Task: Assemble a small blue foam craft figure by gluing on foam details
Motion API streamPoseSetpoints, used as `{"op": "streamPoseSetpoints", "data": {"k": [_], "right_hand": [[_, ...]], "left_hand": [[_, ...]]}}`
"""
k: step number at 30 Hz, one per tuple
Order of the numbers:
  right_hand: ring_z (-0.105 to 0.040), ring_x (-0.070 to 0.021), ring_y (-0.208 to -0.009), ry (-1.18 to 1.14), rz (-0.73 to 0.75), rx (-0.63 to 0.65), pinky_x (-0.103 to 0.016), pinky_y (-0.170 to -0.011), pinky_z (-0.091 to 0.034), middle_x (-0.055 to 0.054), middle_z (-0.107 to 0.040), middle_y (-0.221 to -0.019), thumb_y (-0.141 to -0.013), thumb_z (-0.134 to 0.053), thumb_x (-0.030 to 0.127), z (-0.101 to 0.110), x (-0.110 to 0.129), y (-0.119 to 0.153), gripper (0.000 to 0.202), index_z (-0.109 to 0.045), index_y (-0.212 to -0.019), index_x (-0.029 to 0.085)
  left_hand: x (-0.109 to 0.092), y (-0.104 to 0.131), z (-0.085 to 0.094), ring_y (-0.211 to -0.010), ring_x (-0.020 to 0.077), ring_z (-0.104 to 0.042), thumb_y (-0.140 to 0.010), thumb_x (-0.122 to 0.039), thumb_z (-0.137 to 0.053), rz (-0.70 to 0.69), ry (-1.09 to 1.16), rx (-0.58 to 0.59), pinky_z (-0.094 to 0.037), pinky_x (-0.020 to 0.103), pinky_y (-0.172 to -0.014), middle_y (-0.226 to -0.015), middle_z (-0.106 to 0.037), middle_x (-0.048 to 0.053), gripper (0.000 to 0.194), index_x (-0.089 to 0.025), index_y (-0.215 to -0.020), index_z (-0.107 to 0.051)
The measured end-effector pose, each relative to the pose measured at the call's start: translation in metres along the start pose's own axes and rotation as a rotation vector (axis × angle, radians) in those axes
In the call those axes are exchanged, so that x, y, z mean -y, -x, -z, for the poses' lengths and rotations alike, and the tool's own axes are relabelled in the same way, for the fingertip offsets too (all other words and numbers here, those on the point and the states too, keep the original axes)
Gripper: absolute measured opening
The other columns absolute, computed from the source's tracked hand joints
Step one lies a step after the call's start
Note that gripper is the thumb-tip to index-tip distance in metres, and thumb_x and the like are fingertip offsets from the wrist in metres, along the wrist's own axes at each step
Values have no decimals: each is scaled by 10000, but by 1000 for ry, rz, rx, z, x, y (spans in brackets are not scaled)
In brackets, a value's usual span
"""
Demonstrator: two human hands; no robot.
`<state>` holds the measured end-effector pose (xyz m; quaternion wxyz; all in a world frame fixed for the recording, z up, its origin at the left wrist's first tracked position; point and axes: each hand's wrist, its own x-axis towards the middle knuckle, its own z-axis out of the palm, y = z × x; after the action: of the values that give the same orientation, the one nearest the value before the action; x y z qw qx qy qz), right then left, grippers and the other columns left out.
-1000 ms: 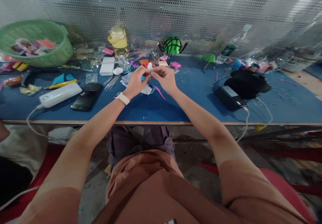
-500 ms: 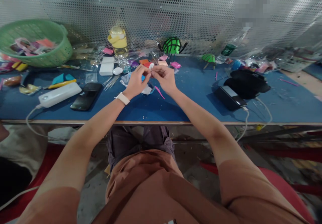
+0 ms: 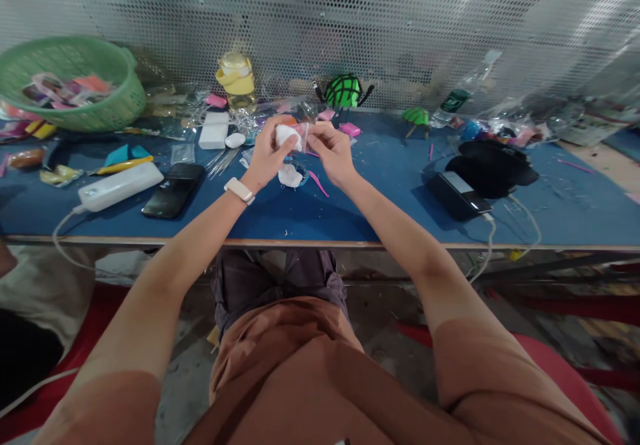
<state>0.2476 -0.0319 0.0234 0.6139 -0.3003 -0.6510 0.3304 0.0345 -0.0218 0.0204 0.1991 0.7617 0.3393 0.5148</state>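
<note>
Parting left hand (image 3: 267,155) and right hand (image 3: 336,153) wider than in the earlier frame, exposing white packet (image 3: 288,136) beyond and left of pink tool (image 3: 319,184); clasping its bulk with the left, pinching its clear edge (image 3: 305,136) with the right, apparently for keeping it taut.

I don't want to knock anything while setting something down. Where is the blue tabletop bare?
The widest nearly bare patch of blue tabletop lies between the right hand and the black box. A smaller one, lightly specked, lies between the pink tool and the table's front edge. The back is crowded from the green basket to the pink packet.
</note>
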Motion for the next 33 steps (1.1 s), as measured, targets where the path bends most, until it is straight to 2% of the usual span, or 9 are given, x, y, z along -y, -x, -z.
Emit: {"op": "streamPoseSetpoints", "data": {"k": [3,7,12,19,22,24,28,31,33], "right_hand": [[-759,-226,-830,93,10,22,-449,-882,-711,-31,-798,-905,-881,-825,1009,1,1,0,746,-839,-1038,280],[-709,-181,-706,166,19,46,-378,-748,-675,-13,-762,-823,-889,-767,1053,3,4,-1,800,-800,-942,255],[-680,-165,-667,193,17,57,-351,-701,-627,-11,-750,-807,-878,-790,1044,6,0,-1,798,-784,-911,247],[-661,-175,-718,221,54,82,-363,-732,-611,-27,-753,-822,-941,-834,926,4,1,2,695,-766,-893,235],[-675,-186,-748,261,72,71,-376,-758,-617,-26,-756,-834,-992,-854,791,3,3,3,568,-749,-897,241],[-692,-194,-786,293,94,57,-383,-781,-616,-30,-762,-864,-1025,-842,718,4,4,4,496,-747,-924,242],[-711,-198,-860,333,157,33,-399,-864,-633,-38,-768,-941,-1093,-783,650,3,4,4,426,-730,-975,245],[-711,-203,-885,369,206,33,-397,-866,-635,-45,-757,-965,-1130,-743,622,3,4,6,404,-715,-982,248],[-705,-207,-893,407,225,50,-388,-841,-629,-51,-751,-975,-1146,-732,587,2,2,6,377,-701,-977,252]], "left_hand": [[7,-2,-2,-927,274,-855,-1043,-990,-654,36,115,-32,-712,428,-781,-1126,-789,108,781,-305,-1416,-683],[9,-1,-3,-796,269,-838,-997,-997,-724,39,203,-32,-706,422,-715,-930,-742,64,798,-273,-1332,-700],[6,-1,-3,-847,278,-850,-972,-991,-769,33,246,-34,-716,425,-754,-957,-753,70,793,-271,-1299,-705],[-3,2,-4,-973,295,-863,-996,-980,-735,2,174,-21,-725,442,-831,-1189,-789,120,776,-292,-1354,-691],[-5,3,-3,-1133,324,-841,-1080,-917,-672,-59,84,-42,-721,490,-960,-1263,-771,135,681,-301,-1371,-677],[-4,3,-1,-1300,361,-779,-1106,-856,-690,-127,-13,-111,-690,563,-1102,-1344,-747,151,606,-309,-1367,-675],[-4,3,4,-1525,436,-628,-1089,-724,-807,-224,-174,-230,-563,716,-1287,-1482,-682,174,448,-292,-1166,-717],[-6,3,3,-1533,437,-623,-1095,-643,-836,-242,-180,-198,-565,713,-1285,-1526,-673,172,384,-275,-1040,-742],[-7,3,1,-1454,406,-670,-1105,-617,-838,-237,-139,-166,-609,668,-1242,-1498,-694,174,372,-271,-1003,-749]]}}
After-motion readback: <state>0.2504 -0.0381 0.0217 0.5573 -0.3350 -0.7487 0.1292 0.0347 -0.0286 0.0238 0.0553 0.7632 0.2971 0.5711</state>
